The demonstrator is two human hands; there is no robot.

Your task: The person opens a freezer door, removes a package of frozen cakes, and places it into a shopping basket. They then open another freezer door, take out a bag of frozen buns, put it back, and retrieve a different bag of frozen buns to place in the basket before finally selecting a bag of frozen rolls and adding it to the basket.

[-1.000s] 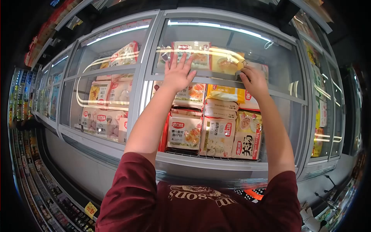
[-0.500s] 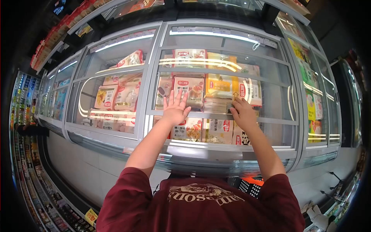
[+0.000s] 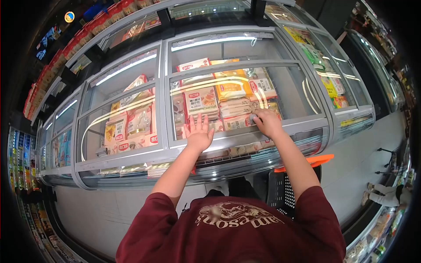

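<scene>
Before me is a chest freezer [image 3: 164, 101] with a sliding glass lid [image 3: 287, 94]. My left hand [image 3: 198, 133] lies on the lid's front part with its fingers spread, holding nothing. My right hand [image 3: 268, 122] is at the lid's front edge, fingers curled around what looks like a small grey handle [image 3: 253, 119], partly hidden by them. Beneath the glass lie a pink-and-white food packet [image 3: 200, 100], a yellow packet [image 3: 232, 87] and a white-and-red packet [image 3: 262, 83].
A neighbouring freezer section [image 3: 120, 101] with more packets is at left, another [image 3: 326, 74] at right. A black basket [image 3: 283, 193] with an orange part [image 3: 313, 161] is below my right arm. A person's legs [image 3: 380, 193] show at far right, by shelves.
Both hands and the glass lid have moved toward me, and the lid's front edge now reaches the freezer's front rim. The view has turned, showing more of the basket.
</scene>
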